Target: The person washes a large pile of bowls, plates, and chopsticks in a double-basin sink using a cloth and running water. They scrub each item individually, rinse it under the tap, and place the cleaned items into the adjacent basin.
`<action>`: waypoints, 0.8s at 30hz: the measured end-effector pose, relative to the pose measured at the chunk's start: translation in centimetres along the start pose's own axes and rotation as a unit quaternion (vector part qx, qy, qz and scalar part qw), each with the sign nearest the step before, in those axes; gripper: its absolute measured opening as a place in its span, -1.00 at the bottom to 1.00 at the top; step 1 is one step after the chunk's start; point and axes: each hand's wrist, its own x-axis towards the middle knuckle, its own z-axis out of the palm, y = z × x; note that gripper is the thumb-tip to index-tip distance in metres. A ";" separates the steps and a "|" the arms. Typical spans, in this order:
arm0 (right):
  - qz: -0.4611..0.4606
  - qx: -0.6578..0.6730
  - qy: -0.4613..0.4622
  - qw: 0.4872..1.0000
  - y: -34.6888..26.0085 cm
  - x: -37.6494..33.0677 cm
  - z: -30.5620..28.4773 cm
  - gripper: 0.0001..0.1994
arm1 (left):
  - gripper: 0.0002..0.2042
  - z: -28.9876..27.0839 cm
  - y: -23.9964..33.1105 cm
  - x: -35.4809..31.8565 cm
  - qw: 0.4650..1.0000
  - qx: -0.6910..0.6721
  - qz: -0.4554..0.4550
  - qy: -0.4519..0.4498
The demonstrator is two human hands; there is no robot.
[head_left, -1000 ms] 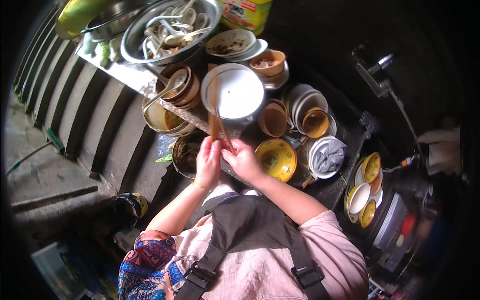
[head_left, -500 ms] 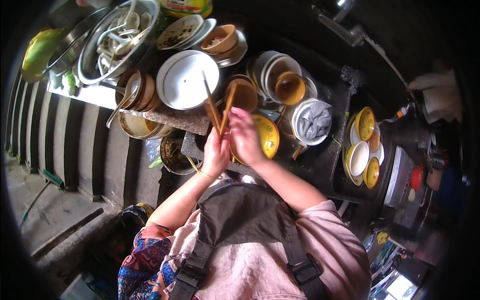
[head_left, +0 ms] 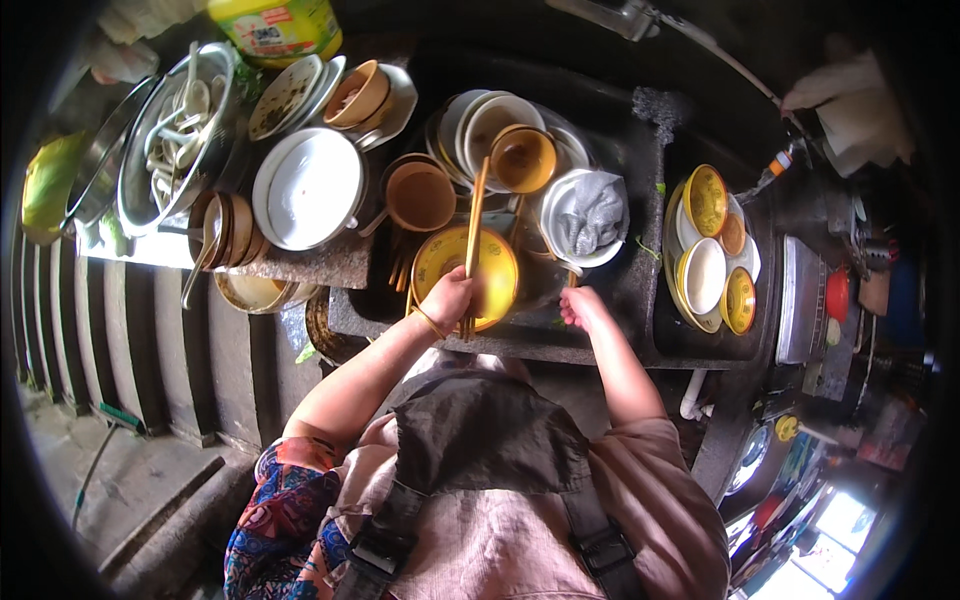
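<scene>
My left hand [head_left: 446, 298] is closed around a bundle of wooden chopsticks [head_left: 474, 232], held upright over a yellow patterned bowl [head_left: 428, 262] in the dark stone sink. To its right, my right hand [head_left: 582, 306] has its fingers curled at the ends of more chopsticks [head_left: 572, 277]. These stick out below a white bowl [head_left: 553, 232] that has a crumpled grey cloth-like piece [head_left: 592, 214] in it. A brown bowl [head_left: 420, 196] sits behind the yellow one. Behind the chopsticks' upper ends stands a stack of white bowls [head_left: 484, 124] topped by a small orange-brown bowl [head_left: 524, 160].
On the left ledge are a white pot [head_left: 308, 188], stacked brown bowls [head_left: 228, 228] and a metal basin [head_left: 136, 190] of spoons. Dirty plates [head_left: 286, 98] lie behind. To the right, a second basin holds yellow and white bowls [head_left: 706, 275]. A tap [head_left: 618, 18] is at the far side.
My hands were together around the chopsticks and have parted. The right hand has moved right, to the chopsticks by the white bowl; the left keeps the bundle. The view has shifted.
</scene>
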 end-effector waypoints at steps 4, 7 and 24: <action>0.104 0.386 -0.206 0.893 -1.7 -10.8 0.9 -0.77 | -0.81 1.9 -2.3 1.9 0.993 -0.097 -0.061 -0.035; 0.095 0.425 -0.239 0.868 -2.9 -16.5 3.3 -0.77 | -0.61 5.1 -1.6 0.9 0.996 0.027 -0.082 -0.020; -0.292 -0.486 0.274 0.777 -12.0 2.7 10.6 -0.55 | -0.89 -0.8 6.0 -1.7 0.977 0.157 0.132 0.059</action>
